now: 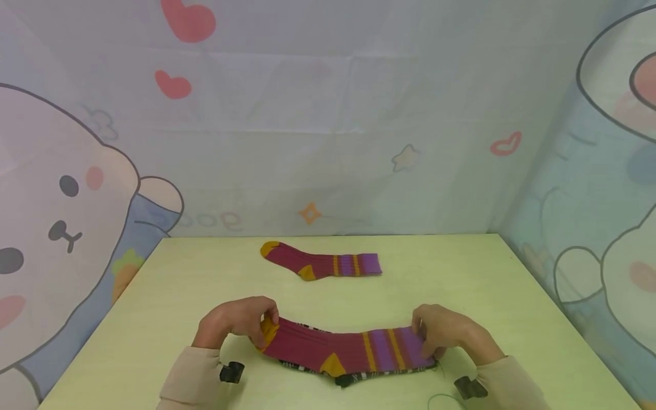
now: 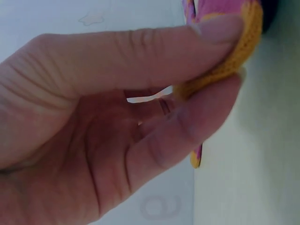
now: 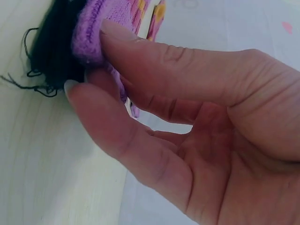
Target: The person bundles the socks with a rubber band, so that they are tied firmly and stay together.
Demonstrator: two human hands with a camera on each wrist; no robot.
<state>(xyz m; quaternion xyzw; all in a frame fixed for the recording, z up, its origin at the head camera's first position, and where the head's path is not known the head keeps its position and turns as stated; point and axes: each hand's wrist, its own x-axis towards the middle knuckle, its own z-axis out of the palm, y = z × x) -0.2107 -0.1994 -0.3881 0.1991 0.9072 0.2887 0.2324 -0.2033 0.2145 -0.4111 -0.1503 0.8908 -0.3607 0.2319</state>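
A maroon sock (image 1: pixel 307 344) with mustard toe and heel and a purple striped cuff stretches sideways between the hands. My left hand (image 1: pixel 245 319) pinches its mustard toe (image 2: pixel 251 33) between thumb and finger. At the other end, my right hand (image 1: pixel 443 330) pinches the purple cuff (image 3: pixel 86 42). Beneath it lies a black-and-white patterned sock (image 1: pixel 366 376), mostly hidden, its edges showing along both sides. Loose dark threads (image 3: pixel 35 86) hang from the dark cuff's end near my right fingertips.
Farther back on the pale table (image 1: pixel 205 267), a matching maroon sock (image 1: pixel 287 256) lies flat, toe to the left. A thin green thread (image 1: pixel 443 396) curls near the front edge by the right wrist. A cartoon-printed cloth (image 1: pixel 307 114) hangs behind the table.
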